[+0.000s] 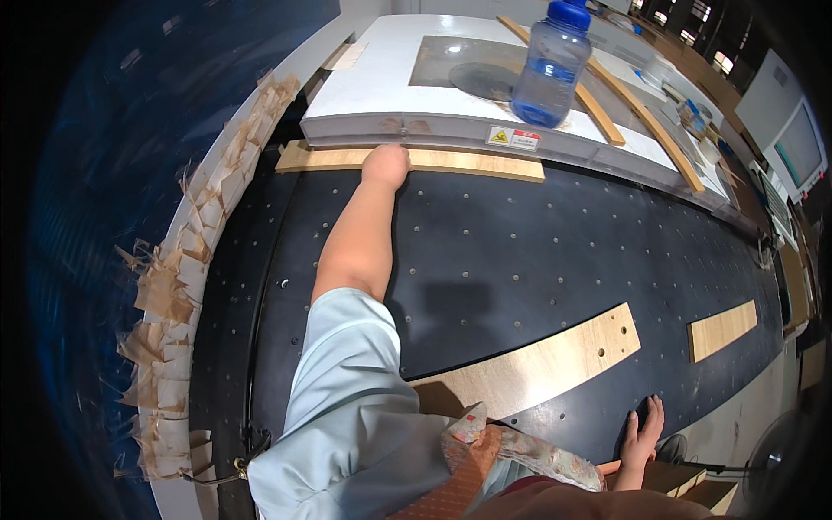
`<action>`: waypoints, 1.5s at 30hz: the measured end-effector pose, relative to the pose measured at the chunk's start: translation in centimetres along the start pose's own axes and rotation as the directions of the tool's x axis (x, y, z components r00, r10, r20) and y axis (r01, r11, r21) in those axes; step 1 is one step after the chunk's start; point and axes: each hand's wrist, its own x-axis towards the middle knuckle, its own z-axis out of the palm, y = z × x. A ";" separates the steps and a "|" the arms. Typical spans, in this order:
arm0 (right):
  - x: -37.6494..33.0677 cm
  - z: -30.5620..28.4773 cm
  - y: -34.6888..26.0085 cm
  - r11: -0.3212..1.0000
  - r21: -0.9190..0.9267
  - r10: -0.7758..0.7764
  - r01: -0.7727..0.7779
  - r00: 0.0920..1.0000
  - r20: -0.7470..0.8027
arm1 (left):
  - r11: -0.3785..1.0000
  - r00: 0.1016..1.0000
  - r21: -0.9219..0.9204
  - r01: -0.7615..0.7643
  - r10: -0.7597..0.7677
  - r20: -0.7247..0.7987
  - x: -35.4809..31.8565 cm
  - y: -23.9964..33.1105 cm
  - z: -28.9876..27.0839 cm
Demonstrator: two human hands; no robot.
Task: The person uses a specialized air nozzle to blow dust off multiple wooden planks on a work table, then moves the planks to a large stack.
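Dark perforated tabletop point(520, 251), matte black, dotted with small holes, curving under the fisheye. Beyond its far edge, white glossy machine bed point(381, 95) with grey inset plate. Standing on that bed: clear blue plastic water bottle point(549, 65) with blue cap, partly filled with water. Beside the bottle, two long thin wooden slats point(607, 87), one curved.

Against the bed's near edge, light wood strip point(451, 162), flat, long, pale grain. Left hand point(386, 165) stretched out onto that strip, knuckles up, fingers curled under out of sight; grip open or closed, cannot tell. Pale blue sleeve point(347, 390) up to the elbow.

Nearer than the strip, well apart from it: curved wood panel point(537, 364) with drilled holes, and a short wood piece point(722, 329) to its right. Right hand point(642, 431) flat on the tabletop just below the curved panel, fingers spread apart, holding nothing.

Left of the strip, along the tabletop rim, row of crumpled tan tape scraps point(191, 269).
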 end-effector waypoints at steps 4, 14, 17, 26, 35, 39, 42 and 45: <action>0.3 0.2 -0.3 1.000 -0.025 -0.016 0.015 1.000 -0.020 | 0.964 0.984 -0.238 0.120 -0.147 -0.100 -2.2 3.5 0.5; 0.6 0.0 -1.1 0.999 -0.043 -0.018 0.013 0.993 -0.117 | -0.704 0.734 -0.709 0.034 -0.464 0.496 0.8 5.5 4.8; 1.8 -1.1 -2.8 0.999 -0.018 -0.028 0.027 0.995 -0.101 | -0.756 0.777 -0.654 -0.024 -0.425 0.464 3.2 3.5 5.9; -0.2 -0.9 -1.1 0.994 -0.051 0.095 -0.098 0.994 -0.051 | -0.540 0.759 -0.837 0.087 -0.508 0.406 1.4 9.4 1.0; 0.0 -0.1 -1.5 0.996 0.014 0.085 -0.084 0.992 -0.094 | -0.404 0.849 -0.887 0.222 -0.368 0.380 3.5 6.2 3.2; -0.1 0.5 -1.1 0.995 0.061 0.089 -0.082 0.989 -0.114 | -0.294 0.887 -0.902 0.317 -0.244 0.391 4.2 2.8 4.4; 0.7 0.8 -2.1 0.996 0.050 0.080 -0.076 0.993 -0.091 | -0.130 0.929 -0.942 0.311 -0.168 0.330 3.6 1.1 5.9; -0.5 0.6 -0.9 0.997 0.033 0.074 -0.070 0.986 -0.151 | 0.213 0.999 -0.976 0.038 -0.026 0.033 -3.9 12.9 0.4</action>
